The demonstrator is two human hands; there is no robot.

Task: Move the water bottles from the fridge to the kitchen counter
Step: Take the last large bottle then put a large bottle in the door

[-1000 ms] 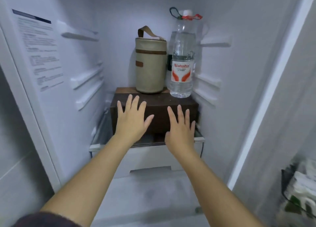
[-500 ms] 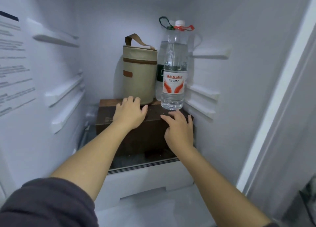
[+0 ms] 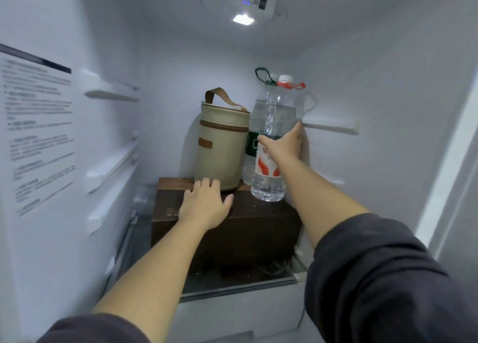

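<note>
Extraction beginning: right hand (image 3: pixel 284 144) is now gripping the front bottle (image 3: pixel 269 179); my left hand (image 3: pixel 204 207) is resting loose-fingered on the box (image 3: pixel 258 229) edge.

Beige bag (image 3: pixel 221 146), brown box (image 3: pixel 248 226)

I am reading this as the inside of a household fridge (image 3: pixel 168 104). White moulded walls are carrying shelf rails (image 3: pixel 111 95), and a lamp (image 3: pixel 243 18) is glowing in the ceiling. A printed sheet (image 3: pixel 38 130) is sticking to the left wall, and a glass shelf (image 3: pixel 232 284) is sitting over a white drawer (image 3: pixel 232 314). A red-labelled water bottle (image 3: pixel 267 187), a green-labelled bottle (image 3: pixel 251 146), a beige zip bag (image 3: pixel 222 148) and a brown box (image 3: pixel 258 226) are standing inside.
</note>
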